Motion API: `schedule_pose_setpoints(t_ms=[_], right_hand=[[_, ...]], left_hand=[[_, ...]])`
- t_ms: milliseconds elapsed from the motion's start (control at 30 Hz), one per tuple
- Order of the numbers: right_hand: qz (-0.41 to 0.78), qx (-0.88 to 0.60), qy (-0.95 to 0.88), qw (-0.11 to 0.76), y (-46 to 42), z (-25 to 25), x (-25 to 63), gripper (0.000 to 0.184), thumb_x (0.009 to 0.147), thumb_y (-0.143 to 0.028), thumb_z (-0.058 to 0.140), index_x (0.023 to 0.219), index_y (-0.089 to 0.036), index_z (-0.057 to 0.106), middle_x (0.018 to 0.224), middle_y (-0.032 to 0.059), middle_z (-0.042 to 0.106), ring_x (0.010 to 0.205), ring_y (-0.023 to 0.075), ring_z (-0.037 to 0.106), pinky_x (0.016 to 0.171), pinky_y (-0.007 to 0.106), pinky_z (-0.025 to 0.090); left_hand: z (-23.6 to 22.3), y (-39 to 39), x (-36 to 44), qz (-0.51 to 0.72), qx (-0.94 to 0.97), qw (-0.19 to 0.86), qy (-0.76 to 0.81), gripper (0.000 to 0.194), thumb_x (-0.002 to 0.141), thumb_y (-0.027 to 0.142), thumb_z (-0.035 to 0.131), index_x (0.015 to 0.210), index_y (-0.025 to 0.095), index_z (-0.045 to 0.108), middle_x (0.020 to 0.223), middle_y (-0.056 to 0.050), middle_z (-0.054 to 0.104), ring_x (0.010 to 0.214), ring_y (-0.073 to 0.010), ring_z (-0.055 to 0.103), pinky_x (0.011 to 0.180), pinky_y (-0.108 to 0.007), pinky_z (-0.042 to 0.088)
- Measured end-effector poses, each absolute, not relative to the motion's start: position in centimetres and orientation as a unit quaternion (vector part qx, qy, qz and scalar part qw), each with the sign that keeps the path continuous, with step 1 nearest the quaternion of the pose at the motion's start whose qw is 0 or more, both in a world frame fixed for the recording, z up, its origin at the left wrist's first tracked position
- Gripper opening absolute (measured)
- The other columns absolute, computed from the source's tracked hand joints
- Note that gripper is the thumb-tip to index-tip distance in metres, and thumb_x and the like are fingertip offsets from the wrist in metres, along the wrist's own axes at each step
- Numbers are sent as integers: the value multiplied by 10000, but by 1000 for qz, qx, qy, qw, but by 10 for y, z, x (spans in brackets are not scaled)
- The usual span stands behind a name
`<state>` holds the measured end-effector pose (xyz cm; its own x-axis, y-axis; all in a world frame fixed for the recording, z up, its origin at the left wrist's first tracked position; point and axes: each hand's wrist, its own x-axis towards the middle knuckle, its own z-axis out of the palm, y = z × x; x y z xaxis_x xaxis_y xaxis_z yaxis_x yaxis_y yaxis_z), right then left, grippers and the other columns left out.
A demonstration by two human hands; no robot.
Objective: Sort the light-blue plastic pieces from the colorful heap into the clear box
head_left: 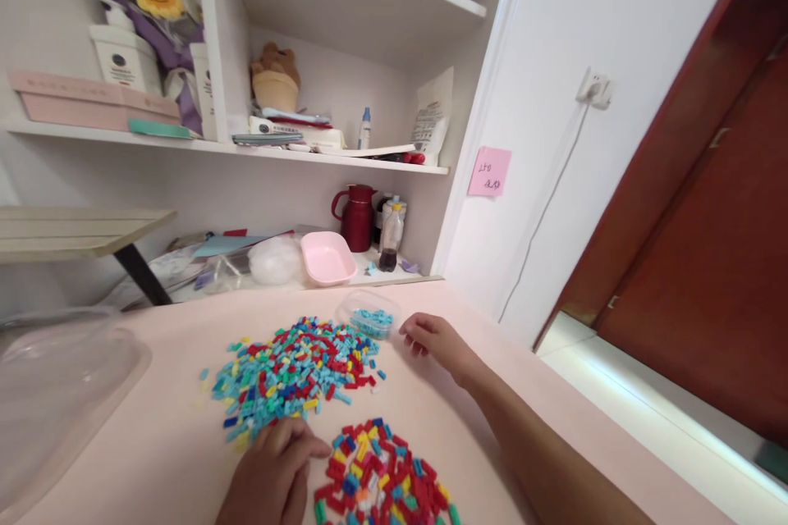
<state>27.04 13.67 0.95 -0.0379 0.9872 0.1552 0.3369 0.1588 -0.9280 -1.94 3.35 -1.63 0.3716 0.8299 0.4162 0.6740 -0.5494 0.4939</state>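
Note:
My left hand (277, 459) rests at the near edge of a large heap of small building bricks (295, 369), mostly light blue mixed with red, yellow, green and dark blue. Its fingers are bent together, and whatever lies under them is hidden. Beside its fingertips spreads a second pile of bricks (387, 480), largely red and yellow. My right hand (431, 338) hovers or rests just right of a clear plastic box (348, 308) containing light blue bricks (373, 321). The right fingers are loosely curved, slightly apart, with no brick visible in them.
Clear plastic containers (67, 394) stand on the pink tabletop (178, 426) at left. Along the back are a pink basin (328, 258), a dark red jug (358, 217) and a bottle of dark liquid (391, 238). A white shelf (338, 160) overhangs the back; a wall rises at right.

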Motion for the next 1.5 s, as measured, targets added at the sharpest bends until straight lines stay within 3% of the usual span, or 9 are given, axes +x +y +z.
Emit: schedule_pose_setpoints(t_ms=[133, 300, 533, 733, 967, 1267, 1500], right_hand=[[315, -519, -729, 317, 132, 3, 259, 108, 719, -238, 608, 743, -200, 706, 736, 11, 669, 664, 149, 587, 624, 247, 429], [218, -512, -786, 270, 127, 2, 249, 243, 699, -148, 620, 892, -249, 729, 843, 20, 646, 704, 140, 588, 666, 240, 437], [186, -487, -815, 254, 122, 6, 242, 341, 747, -114, 557, 1020, -259, 703, 962, 39, 638, 819, 155, 595, 790, 259, 444], [203, -460, -824, 262, 118, 5, 236, 239, 725, -103, 569, 863, -234, 713, 954, 25, 632, 806, 144, 591, 749, 238, 453], [198, -444, -833, 265, 116, 5, 236, 236, 756, -100, 545, 868, -230, 708, 956, 28, 638, 859, 155, 587, 774, 249, 454], [147, -379, -882, 240, 109, 7, 225, 293, 814, -115, 518, 1009, -250, 689, 958, 28, 673, 951, 181, 575, 893, 319, 434], [111, -349, -896, 249, 107, 1, 222, 452, 789, -48, 481, 1145, -279, 637, 1052, 39, 648, 977, 188, 567, 902, 347, 428]], left_hand=[[-13, 32, -19, 321, 817, 115, 466, 259, 815, 180, 473, 881, 296, 694, 902, -18, 659, 862, -171, 642, 763, -279, 539], [-13, 31, -17, 322, 810, 130, 472, 249, 821, 206, 468, 873, 281, 700, 908, -31, 654, 865, -181, 629, 774, -296, 530], [-12, 24, -9, 363, 776, 130, 499, 276, 821, 212, 419, 831, 275, 688, 897, -32, 635, 869, -191, 597, 778, -313, 502], [-11, 24, -9, 359, 778, 138, 497, 272, 817, 206, 420, 830, 276, 682, 899, -26, 631, 876, -185, 588, 779, -304, 491], [-9, 21, -8, 361, 777, 134, 497, 268, 808, 188, 428, 833, 274, 680, 901, -26, 627, 880, -186, 588, 787, -308, 488], [-15, 26, -13, 305, 802, 139, 494, 286, 836, 178, 412, 895, 281, 672, 943, -31, 618, 908, -192, 586, 803, -331, 487], [-14, 26, -13, 280, 809, 134, 499, 300, 851, 169, 392, 930, 278, 660, 971, -39, 612, 935, -197, 579, 817, -342, 484]])
